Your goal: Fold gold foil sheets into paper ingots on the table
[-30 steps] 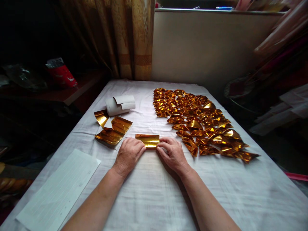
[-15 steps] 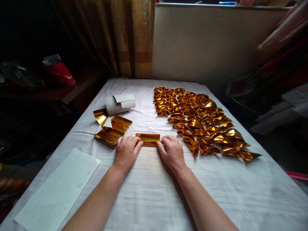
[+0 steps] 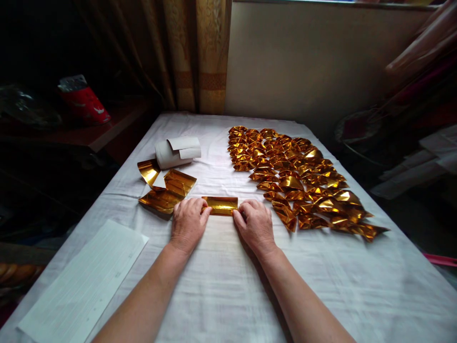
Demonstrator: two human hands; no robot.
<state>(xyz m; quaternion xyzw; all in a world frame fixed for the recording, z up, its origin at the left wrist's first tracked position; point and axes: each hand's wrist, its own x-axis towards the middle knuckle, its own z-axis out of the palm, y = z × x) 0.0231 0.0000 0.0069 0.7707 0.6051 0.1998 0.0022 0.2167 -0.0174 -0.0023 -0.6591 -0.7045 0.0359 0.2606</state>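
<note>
Foil strip (image 3: 222, 206), gold and shiny, lies on the white cloth (image 3: 221, 286) of the table, lengthwise between the two hands. Lines run along its length; whether they are folds or only reflections cannot be settled from this view.

Step in hand, by judgement: folding or rolling the strip lengthwise, worked from both ends together. Next move seems to call for even pressure at the two ends, so that the crease runs straight and the thin foil does not skew or buckle in its unsupported middle.

Left hand (image 3: 187, 221): fingers curled, thumb drawn in, pinching the strip's left end. Right hand (image 3: 254, 224): same posture mirrored, thumb and forefinger closed at the right end. Both rest low, close to the cloth; fingertip contact underneath is hidden.

Surroundings: loose gold sheets (image 3: 159, 201) lie just beside the left hand, partly bent, with a roll of white paper (image 3: 178, 152) just beyond them. Pale sheet (image 3: 85, 281) lies flat, left of the left forearm. Folded gold pieces (image 3: 291, 183), pointed at their ends, sit in close rows beyond and to the right of the right hand, apart from it.
</note>
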